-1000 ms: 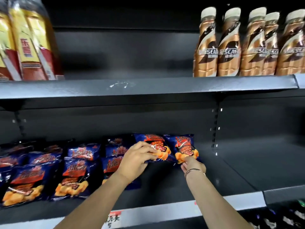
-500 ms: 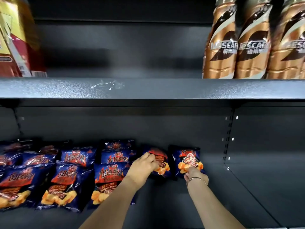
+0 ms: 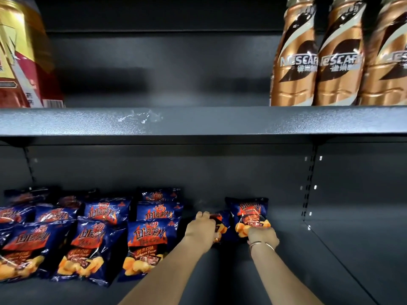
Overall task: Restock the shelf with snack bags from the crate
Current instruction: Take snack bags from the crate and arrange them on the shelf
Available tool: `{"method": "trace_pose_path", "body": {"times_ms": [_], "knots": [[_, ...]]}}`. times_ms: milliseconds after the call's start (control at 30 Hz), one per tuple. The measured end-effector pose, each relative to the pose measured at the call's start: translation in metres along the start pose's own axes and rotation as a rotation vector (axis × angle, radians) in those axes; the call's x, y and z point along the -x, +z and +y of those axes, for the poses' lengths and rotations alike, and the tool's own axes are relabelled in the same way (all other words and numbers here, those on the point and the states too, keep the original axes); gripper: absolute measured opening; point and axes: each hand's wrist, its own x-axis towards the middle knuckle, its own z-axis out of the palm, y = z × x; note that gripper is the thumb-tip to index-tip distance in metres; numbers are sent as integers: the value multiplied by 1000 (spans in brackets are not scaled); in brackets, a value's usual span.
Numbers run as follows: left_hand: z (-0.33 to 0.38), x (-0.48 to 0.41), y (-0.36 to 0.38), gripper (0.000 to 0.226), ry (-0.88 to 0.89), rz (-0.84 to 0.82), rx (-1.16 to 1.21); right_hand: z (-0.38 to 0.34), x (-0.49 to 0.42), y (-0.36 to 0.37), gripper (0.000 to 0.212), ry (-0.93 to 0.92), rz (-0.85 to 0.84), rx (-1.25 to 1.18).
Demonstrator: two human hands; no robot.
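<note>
Two dark metal shelves (image 3: pixel 198 122) hold snack bags (image 3: pixel 147 245) and bottles (image 3: pixel 339 62).

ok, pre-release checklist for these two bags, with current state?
1. Left hand grips its bag: ok.
2. Right hand holds the right bag at its bottom edge: ok.
3. Right bag upright, label facing out: ok.
4. Left bag upright: cannot tell, hand covers it.
5. Bare lower shelf to the right for more: ok.
6. Bags seated flat on the shelf: cannot tell.
</note>
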Motion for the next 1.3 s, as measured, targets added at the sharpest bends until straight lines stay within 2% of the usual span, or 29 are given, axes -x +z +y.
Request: {"method": "trace_pose_path", "body": {"times_ms": [100,167,267,367,500,633,800,967,1133,1200,1300], "knots": [[-2,-6,4,53,-40,19,59,-1,1,-5,23,-51,11,33],[-2,-10,6,61,-44,35,117,0,1,-8,18,-72,21,-31],[0,-12,9,76,5,3,144,1,2,-14,18,-125,56,-97],[2,-12,14,87,52,-27,63,4,3,-19,16,-186,91,-186],[2,-13,16,85,-6,-6,-36,5,3,-22,19,-181,68,-218],[1,-16,22,93,-85,66,-123,7,0,-22,24,-155,27,-216],[6,-17,25,102,-103,143,-178,6,2,-36,16,-182,82,-230],[15,-9,23,98,-47,162,-146,9,7,-60,18,-170,134,-268],[38,14,13,70,86,210,-90,23,30,-100,21,-152,212,-336],[54,29,8,57,157,254,-47,34,43,-118,21,-148,254,-378],[82,53,8,51,278,410,28,55,64,-146,15,-151,325,-409]]}}
